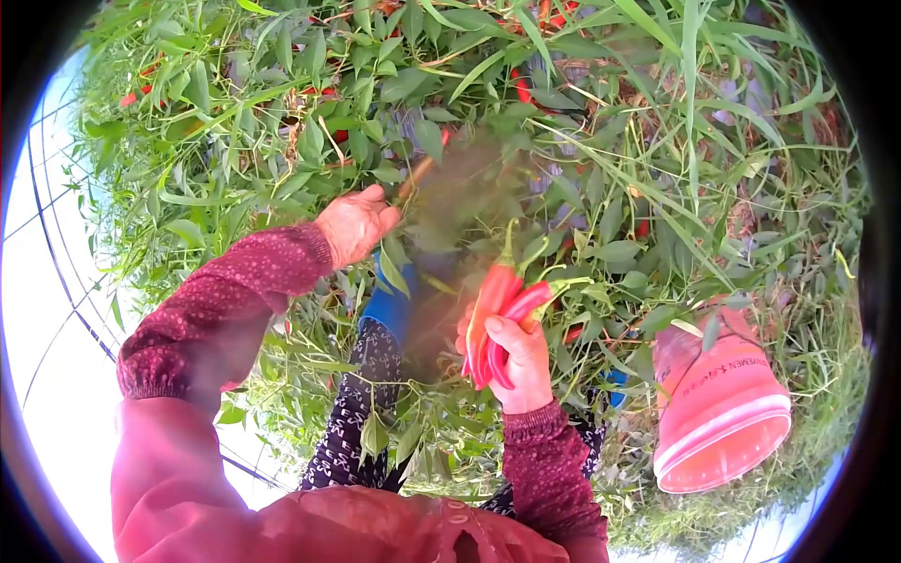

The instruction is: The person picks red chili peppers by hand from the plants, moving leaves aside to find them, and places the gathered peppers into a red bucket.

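Note:
My right hand (521, 361) is closed around a small bunch of red chili peppers (493, 305), their green stems pointing up and to the right. Further up and to the left, my left hand (357, 225) reaches into the pepper plants (282, 159) with its fingers curled together. A thin orange-brown piece (415, 178) sticks out by its fingertips; whether it is a stem or a pepper I cannot make out. A dark blur in the middle of the view hides the leaves between the hands.
A pinkish-red plastic bucket (721, 399) stands among the plants at the right. More red peppers (522, 86) hang in the foliage. Long grass blades (692, 84) cross the upper right. Below are my blue boots (387, 305) and patterned trousers (352, 413).

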Tool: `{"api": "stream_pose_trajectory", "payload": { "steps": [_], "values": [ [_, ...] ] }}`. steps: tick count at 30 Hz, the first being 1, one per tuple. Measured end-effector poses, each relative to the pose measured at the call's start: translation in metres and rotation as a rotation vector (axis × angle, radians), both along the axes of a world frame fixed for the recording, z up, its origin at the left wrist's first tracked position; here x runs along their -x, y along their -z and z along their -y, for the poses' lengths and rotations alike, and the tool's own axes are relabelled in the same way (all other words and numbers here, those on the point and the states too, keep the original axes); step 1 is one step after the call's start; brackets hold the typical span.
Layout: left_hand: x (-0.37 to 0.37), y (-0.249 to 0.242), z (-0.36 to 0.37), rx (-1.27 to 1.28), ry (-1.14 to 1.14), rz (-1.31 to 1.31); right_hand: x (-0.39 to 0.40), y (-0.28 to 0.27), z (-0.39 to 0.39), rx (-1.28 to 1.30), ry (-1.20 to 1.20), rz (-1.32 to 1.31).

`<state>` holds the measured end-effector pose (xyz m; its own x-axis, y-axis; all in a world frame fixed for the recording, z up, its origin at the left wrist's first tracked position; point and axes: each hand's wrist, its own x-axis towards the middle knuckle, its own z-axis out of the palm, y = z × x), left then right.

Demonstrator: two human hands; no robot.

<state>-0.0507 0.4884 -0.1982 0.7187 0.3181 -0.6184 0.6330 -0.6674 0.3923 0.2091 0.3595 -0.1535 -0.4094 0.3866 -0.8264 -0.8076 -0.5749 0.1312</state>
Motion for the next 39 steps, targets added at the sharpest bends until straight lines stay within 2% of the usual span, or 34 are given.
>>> {"api": "stream_pose_trajectory", "payload": {
  "steps": [2,4,6,9,11,16,20,22,24,26,28,30,31,32,33,34,36,37,39],
  "values": [
    [0.002,-0.018,-0.004,0.022,-0.025,0.061,0.001,0.000,0.000,0.016,0.012,0.033],
    [0.001,-0.041,-0.006,0.016,-0.228,0.017,-0.004,-0.001,-0.002,0.000,0.005,0.023],
    [0.015,-0.056,-0.012,-0.014,-0.190,0.101,-0.006,0.000,-0.001,-0.004,0.034,0.009],
    [0.015,-0.082,-0.012,-0.015,-0.274,0.154,-0.005,0.000,-0.002,0.002,0.051,-0.016],
    [0.010,-0.089,-0.010,0.001,-0.433,0.159,-0.004,-0.001,-0.002,0.004,0.055,-0.024],
    [-0.009,-0.061,-0.012,-0.002,-0.478,0.100,-0.007,-0.003,0.001,0.016,0.049,-0.012],
    [-0.018,-0.035,-0.021,0.068,-0.322,0.066,-0.024,-0.018,0.007,-0.011,0.083,0.032],
    [-0.016,-0.022,-0.025,0.034,-0.218,-0.057,-0.041,-0.034,0.016,-0.096,0.169,0.162],
    [-0.011,-0.022,-0.031,-0.007,-0.207,-0.085,-0.073,-0.061,0.028,-0.112,0.267,0.264],
    [-0.012,-0.026,-0.041,-0.275,-0.043,-0.102,-0.121,-0.089,0.046,-0.199,0.194,0.499],
    [-0.010,-0.026,-0.042,-0.365,0.008,-0.149,-0.174,-0.116,0.069,-0.208,0.188,0.694],
    [-0.014,-0.019,-0.041,-0.015,-0.220,-0.297,-0.219,-0.142,0.092,-0.163,0.182,0.983],
    [-0.016,-0.012,-0.035,-0.131,-0.228,-0.101,-0.237,-0.152,0.101,-0.086,0.116,1.128],
    [-0.030,-0.013,-0.038,-0.136,-0.235,-0.092,-0.258,-0.160,0.112,-0.003,0.047,1.271],
    [-0.050,-0.016,-0.043,-0.126,-0.290,-0.040,-0.290,-0.162,0.137,0.039,-0.083,1.298],
    [-0.069,-0.014,-0.048,-0.120,-0.345,0.014,-0.298,-0.155,0.137,0.025,-0.085,1.308],
    [-0.100,0.006,-0.062,-0.146,-0.447,0.119,-0.307,-0.138,0.137,0.268,-0.387,1.658],
    [-0.115,0.022,-0.070,-0.124,-0.584,0.182,-0.320,-0.127,0.144,0.405,-0.455,1.662],
    [-0.137,0.066,-0.082,-0.046,-0.790,0.228,-0.327,-0.097,0.156,0.376,-0.424,1.701]
  ]
}}
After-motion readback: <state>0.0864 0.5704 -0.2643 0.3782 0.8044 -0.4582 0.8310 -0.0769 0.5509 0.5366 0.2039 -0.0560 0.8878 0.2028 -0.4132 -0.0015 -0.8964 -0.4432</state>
